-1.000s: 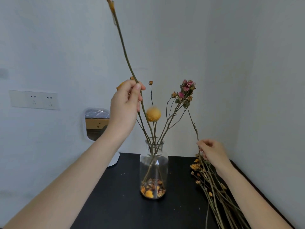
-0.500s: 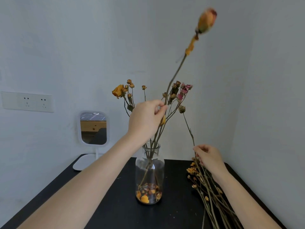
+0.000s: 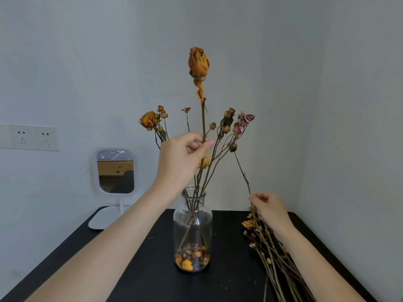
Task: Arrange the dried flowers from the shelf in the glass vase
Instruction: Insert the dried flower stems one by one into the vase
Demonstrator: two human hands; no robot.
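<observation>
Head view. Glass vase [image 3: 192, 227]: stood upright near the middle of the black tabletop [image 3: 139, 273], petals in its base, several dried stems already inside. Orange rose [image 3: 198, 63]: your left hand [image 3: 180, 160] pinched its stem above the vase mouth, bloom upright. Thin sprig [image 3: 242, 171]: your right hand [image 3: 269, 209] gripped it near the tabletop's right edge, over the loose dried bunch [image 3: 272, 253] lying there. Mirror [image 3: 116, 171]: at the back left corner.
</observation>
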